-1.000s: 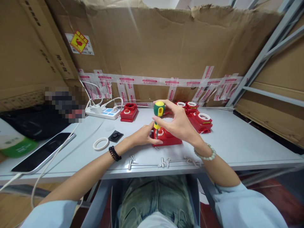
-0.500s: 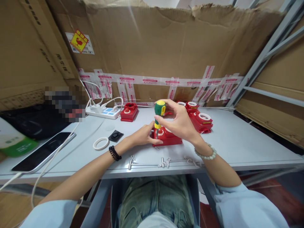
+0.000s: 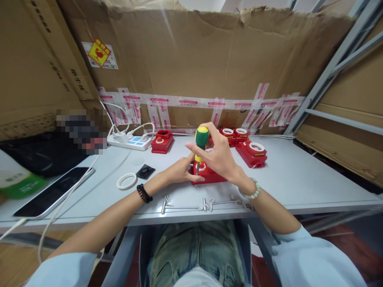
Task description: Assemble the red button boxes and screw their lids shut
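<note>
Upright over a red box-shaped housing (image 3: 209, 177) stands a screwdriver (image 3: 202, 137) with a green and yellow handle. Its tip meets the left part of the housing; the screw under it is too small to make out. My right hand (image 3: 220, 153) is closed around the handle, thumb across the near side. My left hand (image 3: 184, 169) grips the housing's left end, thumb along the front edge. A small screw (image 3: 196, 187) lies just in front. Closer to me are T-handled metal rods (image 3: 182, 207) with white string.
Several red housings with white rings (image 3: 253, 153) stand at back right; another red housing (image 3: 162, 141) is beside the power strip (image 3: 130, 142). A white ring (image 3: 127, 181), a black square part (image 3: 145, 171) and a phone (image 3: 55, 191) lie left. Cardboard (image 3: 185, 52) walls the back.
My right hand has turned inward and shifted left around the screwdriver handle, its thumb now farther over. The left hand and the housing keep their place.
</note>
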Motion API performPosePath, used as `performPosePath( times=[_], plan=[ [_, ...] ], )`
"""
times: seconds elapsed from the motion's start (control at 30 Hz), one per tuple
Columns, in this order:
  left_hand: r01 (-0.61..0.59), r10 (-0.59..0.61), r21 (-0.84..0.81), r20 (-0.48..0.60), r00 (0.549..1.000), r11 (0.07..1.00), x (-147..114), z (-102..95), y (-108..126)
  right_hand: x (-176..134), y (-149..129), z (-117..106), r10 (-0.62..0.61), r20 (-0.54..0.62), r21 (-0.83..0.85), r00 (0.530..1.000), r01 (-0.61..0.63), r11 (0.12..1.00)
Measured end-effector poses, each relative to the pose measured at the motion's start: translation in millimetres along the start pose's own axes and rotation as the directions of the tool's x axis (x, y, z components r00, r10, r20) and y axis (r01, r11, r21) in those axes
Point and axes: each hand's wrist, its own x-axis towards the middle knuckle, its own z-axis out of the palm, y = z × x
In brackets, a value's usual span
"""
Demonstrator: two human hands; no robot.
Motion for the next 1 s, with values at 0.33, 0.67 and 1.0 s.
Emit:
performPosePath(
  times=[0.33, 0.67, 1.0],
  plan=[
    [-0.048, 0.049, 0.021, -0.029, 0.998, 0.999, 0, 0.1, 1, 4, 4, -18, -0.027, 0.483, 0.419, 0.875, -0.204, 0.885],
    [-0.003, 0.003, 0.036, -0.018, 1.000, 0.999, 0, 1.8, -5, -2, 7, 9, 0.005, 0.066, -0.001, 0.998, -0.005, 1.000],
    [-0.012, 0.013, 0.013, -0.027, 1.000, 1.000, 0, -0.2, 2, 8, 3, -20, 0.044, 0.402, 0.367, 0.915, -0.205, 0.907]
  ],
)
